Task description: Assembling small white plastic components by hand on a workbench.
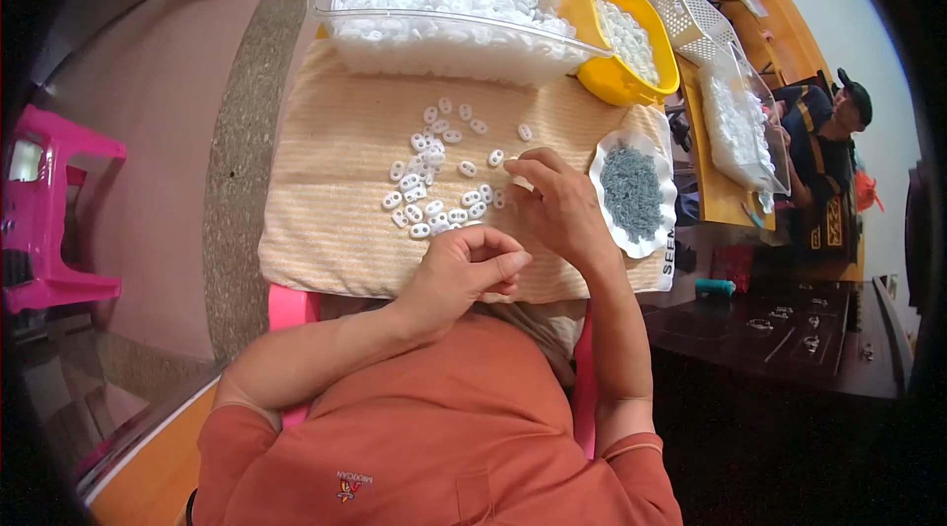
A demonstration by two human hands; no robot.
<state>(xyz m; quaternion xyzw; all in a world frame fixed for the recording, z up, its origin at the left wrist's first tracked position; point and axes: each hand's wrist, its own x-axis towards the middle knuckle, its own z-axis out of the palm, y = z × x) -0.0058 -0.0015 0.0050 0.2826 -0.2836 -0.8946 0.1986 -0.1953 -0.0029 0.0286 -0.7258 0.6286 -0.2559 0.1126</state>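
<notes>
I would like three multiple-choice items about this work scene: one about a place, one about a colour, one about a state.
1. Where does the dish of small grey parts lie?
A. right of the right hand
B. inside the clear bin
C. on the pink stool

2. What colour is the bowl beside the clear bin?
A. green
B. yellow
C. black

3. How is the left hand?
A. flat and spread
B. curled, fingertips together
C. out of sight

Answers:
1 A, the dish sits at the cloth's right edge.
2 B, its rim is yellow.
3 B, its fingers fold inward.

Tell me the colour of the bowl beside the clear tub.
Yellow bowl, head view.
</notes>
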